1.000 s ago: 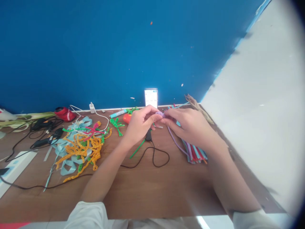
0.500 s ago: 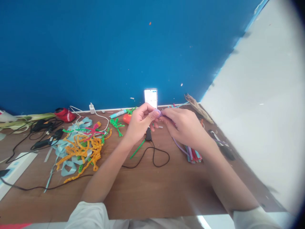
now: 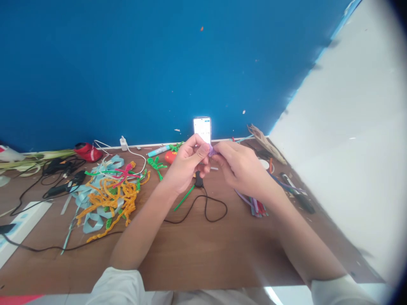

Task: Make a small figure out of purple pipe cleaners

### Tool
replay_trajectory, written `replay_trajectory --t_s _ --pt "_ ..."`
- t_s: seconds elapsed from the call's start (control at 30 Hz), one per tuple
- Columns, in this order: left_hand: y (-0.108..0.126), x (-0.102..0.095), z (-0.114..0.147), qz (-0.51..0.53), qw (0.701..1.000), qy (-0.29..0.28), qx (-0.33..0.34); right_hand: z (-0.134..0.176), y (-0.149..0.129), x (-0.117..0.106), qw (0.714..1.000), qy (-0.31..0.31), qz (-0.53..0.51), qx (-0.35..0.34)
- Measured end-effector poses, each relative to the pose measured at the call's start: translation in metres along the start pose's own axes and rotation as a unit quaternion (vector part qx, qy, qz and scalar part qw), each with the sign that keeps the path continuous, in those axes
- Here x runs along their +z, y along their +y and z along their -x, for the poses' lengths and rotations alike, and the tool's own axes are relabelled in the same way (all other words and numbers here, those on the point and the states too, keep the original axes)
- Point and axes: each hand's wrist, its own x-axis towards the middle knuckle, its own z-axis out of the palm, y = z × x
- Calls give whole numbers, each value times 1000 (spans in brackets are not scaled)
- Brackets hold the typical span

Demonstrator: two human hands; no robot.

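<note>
A small purple pipe cleaner [image 3: 211,150], coiled or bunched up, is pinched between my two hands above the back of the table. My left hand [image 3: 188,163] grips it from the left with thumb and forefinger. From the right, the fingertips of my right hand [image 3: 240,165] close on the same piece, hiding part of it. A bundle of purple, red and blue pipe cleaners [image 3: 258,207] lies below my right wrist. Left of my left hand sits a twisted green pipe-cleaner figure [image 3: 155,164].
A lit phone [image 3: 202,127] leans against the blue wall [image 3: 143,72]. Orange pipe cleaners [image 3: 111,197] and pale blue ribbon [image 3: 93,222] lie tangled on the left. A power strip [image 3: 25,224] and black cable [image 3: 212,221] rest on the table [image 3: 197,258]; a dark marker [image 3: 302,199] is at right.
My right hand has turned slightly and shifted a little left around the purple piece. Both hands still pinch it. The whole view has shifted slightly.
</note>
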Motion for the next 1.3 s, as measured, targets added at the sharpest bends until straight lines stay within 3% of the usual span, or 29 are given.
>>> replay_trajectory --t_s 0.27,0.43,0.63,0.77,0.93,1.3 --pt "1 -2 -2 30 999 6 -41 0 2 0 998 -4 65 -11" --pt "-5 -10 -10 27 999 11 -38 0 -1 1 999 -24 37 -11" --pt "-11 -7 -11 -29 992 104 61 2 -6 10 995 -60 74 -8" --pt "-11 5 -5 -65 988 81 113 0 -8 17 994 -71 67 -48" --pt "-9 14 1 -51 996 30 69 -2 -10 26 994 -53 55 -79" --pt "-16 12 0 73 995 63 29 0 -8 32 995 -37 42 -81"
